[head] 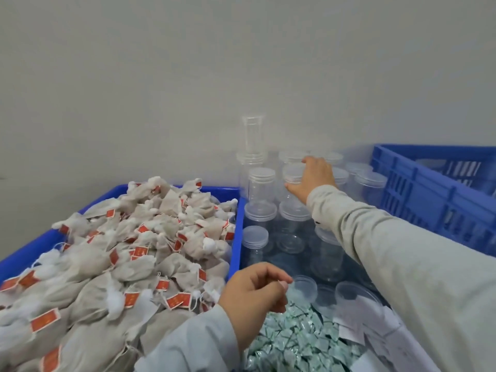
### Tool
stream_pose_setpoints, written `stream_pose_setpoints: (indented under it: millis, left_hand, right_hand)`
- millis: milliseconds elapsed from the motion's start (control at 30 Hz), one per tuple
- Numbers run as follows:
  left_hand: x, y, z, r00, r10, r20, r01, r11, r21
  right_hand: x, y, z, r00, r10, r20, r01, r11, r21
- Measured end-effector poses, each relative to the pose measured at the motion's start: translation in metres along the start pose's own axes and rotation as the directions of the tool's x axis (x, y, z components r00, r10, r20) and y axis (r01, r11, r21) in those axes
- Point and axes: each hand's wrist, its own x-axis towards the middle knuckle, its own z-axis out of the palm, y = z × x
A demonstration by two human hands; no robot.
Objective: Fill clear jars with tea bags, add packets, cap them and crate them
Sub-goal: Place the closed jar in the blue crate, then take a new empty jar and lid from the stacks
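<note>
One upright clear capped plastic jar [294, 181], long axis vertical, sits in the right hand's [312, 177] curled grip. Left hand [255, 288] hovers loosely curled, holding nothing.

Tea bags [128, 253] heaped in a tray [236, 237] at left. Right of the tray, capped jars [261, 183] stand in rows, reaching back to the wall [241, 63]. Before them loose lids [304, 284], then packets [292, 342] (paper slips [362, 318] just right). Slotted crate [429, 189] at far right, behind the jars' right edge.

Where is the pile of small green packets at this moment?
In the head view, the green packets lie bottom centre, just under the left hand, right of the tea bags.
</note>
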Motion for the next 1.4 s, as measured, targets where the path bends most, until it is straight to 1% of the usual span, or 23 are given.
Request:
stream_pose_setpoints:
  millis: [33,67,100,167,233,300,333,367,400,467,500,567,633,700,733,800,833,867,933,1000,1133,1333,1400]
  left_hand:
    - [0.0,0.0,0.0,1.0,0.006,-0.007,-0.006,1.0,-0.007]
    - [0.0,0.0,0.0,1.0,0.013,-0.018,-0.013,1.0,-0.017]
    - [0.0,0.0,0.0,0.999,0.022,-0.032,-0.023,0.999,-0.027]
    - [0.0,0.001,-0.001,0.995,0.064,-0.073,-0.066,0.998,-0.024]
    - [0.0,0.003,-0.001,0.977,0.173,-0.124,-0.168,0.985,0.045]
    - [0.0,0.004,-0.002,0.933,0.328,-0.149,-0.301,0.936,0.181]
    - [0.0,0.004,-0.002,0.912,0.388,-0.134,-0.346,0.902,0.258]
    - [0.0,0.003,-0.003,0.906,0.412,-0.1,-0.361,0.874,0.326]
    - [-0.001,0.003,-0.003,0.917,0.396,-0.056,-0.347,0.858,0.378]
    - [-0.001,0.0,-0.004,0.961,0.27,0.066,-0.27,0.851,0.449]
    - [0.0,-0.001,-0.004,0.971,0.189,0.146,-0.237,0.836,0.495]
    - [0.0,-0.005,-0.003,0.957,0.059,0.284,-0.224,0.773,0.593]
    - [0.001,-0.007,-0.003,0.948,0.028,0.317,-0.235,0.732,0.64]
    - [0.001,-0.009,-0.004,0.957,0.07,0.282,-0.246,0.712,0.658]
    - [0.0,-0.01,-0.005,0.961,0.102,0.258,-0.255,0.696,0.672]
    - [-0.002,-0.011,-0.005,0.962,0.156,0.224,-0.27,0.661,0.7]
    - [-0.003,-0.01,-0.005,0.954,0.181,0.238,-0.299,0.616,0.729]
    - [-0.004,-0.009,-0.004,0.938,0.206,0.278,-0.346,0.552,0.759]
    - [-0.007,-0.005,-0.002,0.89,0.227,0.396,-0.457,0.433,0.777]
    - [-0.008,-0.003,0.0,0.863,0.198,0.465,-0.506,0.353,0.787]
    - [-0.009,-0.005,0.002,0.888,0.135,0.44,-0.46,0.226,0.859]
    - [-0.012,-0.004,0.005,0.884,0.206,0.42,-0.456,0.183,0.871]
    - [-0.012,-0.004,0.006,0.887,0.203,0.415,-0.447,0.15,0.882]
  right_hand:
    - [-0.011,-0.003,-0.006,0.999,0.0,-0.055,0.009,0.985,0.174]
    - [-0.023,-0.006,-0.013,0.996,0.03,-0.086,0.001,0.939,0.344]
    - [-0.037,-0.009,-0.02,0.994,0.071,-0.077,-0.023,0.867,0.498]
    - [-0.071,-0.012,-0.033,0.993,0.104,0.058,-0.113,0.667,0.736]
    - [-0.109,-0.009,-0.045,0.972,0.073,0.221,-0.231,0.413,0.881]
    - [-0.146,0.0,-0.051,0.92,-0.007,0.391,-0.384,0.17,0.907]
    - [-0.164,0.005,-0.052,0.88,-0.079,0.469,-0.463,0.085,0.882]
    - [-0.182,0.009,-0.051,0.834,-0.154,0.53,-0.532,0.035,0.846]
    - [-0.197,0.013,-0.049,0.787,-0.217,0.577,-0.59,0.007,0.807]
    - [-0.222,0.019,-0.04,0.713,-0.307,0.631,-0.671,-0.034,0.741]
    - [-0.233,0.02,-0.036,0.685,-0.339,0.645,-0.695,-0.038,0.718]
    - [-0.249,0.019,-0.027,0.663,-0.374,0.648,-0.708,-0.034,0.705]
    - [-0.258,0.02,-0.02,0.682,-0.39,0.619,-0.684,-0.042,0.728]
    - [-0.264,0.023,-0.017,0.692,-0.4,0.601,-0.663,-0.023,0.748]
    - [-0.266,0.025,-0.016,0.683,-0.407,0.607,-0.657,0.022,0.754]
    - [-0.271,0.027,-0.016,0.656,-0.439,0.614,-0.608,0.175,0.775]
    - [-0.273,0.028,-0.014,0.652,-0.446,0.613,-0.579,0.229,0.783]
    - [-0.275,0.03,-0.013,0.654,-0.443,0.613,-0.564,0.254,0.786]
    - [-0.275,0.036,-0.012,0.661,-0.457,0.595,-0.538,0.264,0.8]
    - [-0.273,0.043,-0.013,0.671,-0.478,0.566,-0.487,0.291,0.823]
    - [-0.271,0.046,-0.013,0.706,-0.434,0.56,-0.479,0.29,0.829]
    - [-0.276,0.04,-0.014,0.777,-0.339,0.531,-0.453,0.286,0.845]
    - [-0.279,0.038,-0.013,0.813,-0.3,0.499,-0.4,0.335,0.853]
